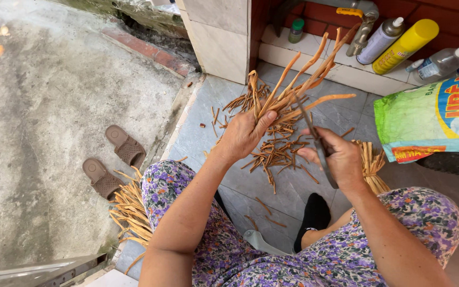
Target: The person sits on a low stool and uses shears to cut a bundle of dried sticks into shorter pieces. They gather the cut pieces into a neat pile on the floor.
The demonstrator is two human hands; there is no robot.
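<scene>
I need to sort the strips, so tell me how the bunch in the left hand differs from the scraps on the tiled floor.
The bunch of strips is gripped in the left hand, while the scraps lie loose on the tiled floor. The bunch's strips are long and fan upward together; the scraps are short and scattered every way. The bunch looks paler orange, the scraps darker brown. Both seem to be the same dry, fibrous plant material.
</scene>
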